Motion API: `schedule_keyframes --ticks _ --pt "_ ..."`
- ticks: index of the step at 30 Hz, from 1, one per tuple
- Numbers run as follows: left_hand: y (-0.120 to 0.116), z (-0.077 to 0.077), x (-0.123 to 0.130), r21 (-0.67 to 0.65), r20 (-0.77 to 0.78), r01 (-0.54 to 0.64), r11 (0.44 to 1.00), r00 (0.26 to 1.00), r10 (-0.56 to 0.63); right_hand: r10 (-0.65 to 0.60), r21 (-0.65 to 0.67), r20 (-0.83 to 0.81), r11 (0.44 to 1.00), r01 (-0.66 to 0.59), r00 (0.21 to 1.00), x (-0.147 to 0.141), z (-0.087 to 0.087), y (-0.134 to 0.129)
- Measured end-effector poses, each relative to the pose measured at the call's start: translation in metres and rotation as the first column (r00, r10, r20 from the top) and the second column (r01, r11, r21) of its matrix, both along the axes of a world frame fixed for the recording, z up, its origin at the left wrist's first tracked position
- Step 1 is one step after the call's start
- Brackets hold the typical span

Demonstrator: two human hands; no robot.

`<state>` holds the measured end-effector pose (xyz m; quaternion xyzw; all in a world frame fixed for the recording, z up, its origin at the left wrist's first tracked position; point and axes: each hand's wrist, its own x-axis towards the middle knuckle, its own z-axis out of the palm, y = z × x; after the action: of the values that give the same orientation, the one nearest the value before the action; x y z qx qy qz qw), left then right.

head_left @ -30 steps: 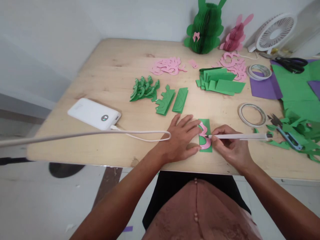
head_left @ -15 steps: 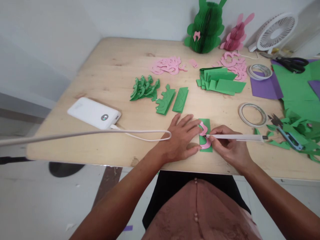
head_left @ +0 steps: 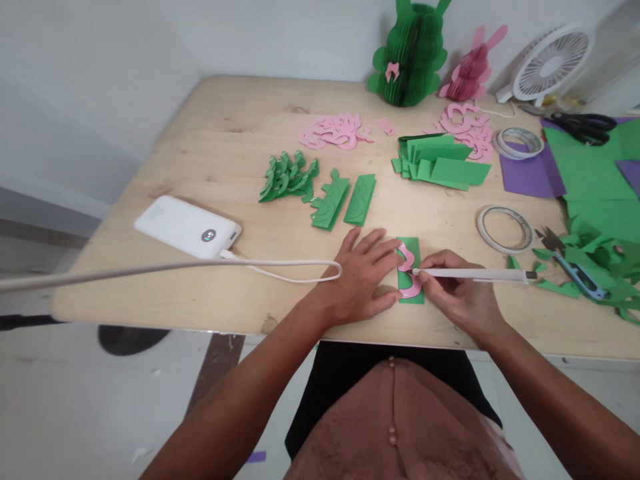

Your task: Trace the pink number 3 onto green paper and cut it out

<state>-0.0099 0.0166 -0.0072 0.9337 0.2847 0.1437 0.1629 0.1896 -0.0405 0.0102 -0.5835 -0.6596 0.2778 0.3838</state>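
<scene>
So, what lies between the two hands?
In the head view, a green paper piece with a pink cutout on it, and the white pen's tip.

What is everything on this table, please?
card: 1, green, front
template: 1, pink, on card
pen: 1, white, front
cut pieces: several, green, centre
outlined cards: 2, green, centre
card strips: several, green, centre
paper heaps: 2, pink, rear
paper figures: 2, green/pink, rear
fan: 1, white, rear right
scissors: 1, black-handled, right
snips: 1, blue-handled, right
tape rolls: 2+, whitish, right
sheets: several, green/purple, right
scraps: several, green, right
power bank: 1, white, left
cable: 1, white, left
left hand: 1, bare, at template
right hand: 1, bare, holding pen
</scene>
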Motion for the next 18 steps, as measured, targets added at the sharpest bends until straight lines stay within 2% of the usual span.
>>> schedule_keyframes --ticks 18 --pt "0.0004 -0.0013 0.0002 0.003 0.004 -0.003 1.000 1.000 0.003 0.007 -0.011 0.044 1.000 -0.007 0.999 0.0003 0.0004 0.0007"
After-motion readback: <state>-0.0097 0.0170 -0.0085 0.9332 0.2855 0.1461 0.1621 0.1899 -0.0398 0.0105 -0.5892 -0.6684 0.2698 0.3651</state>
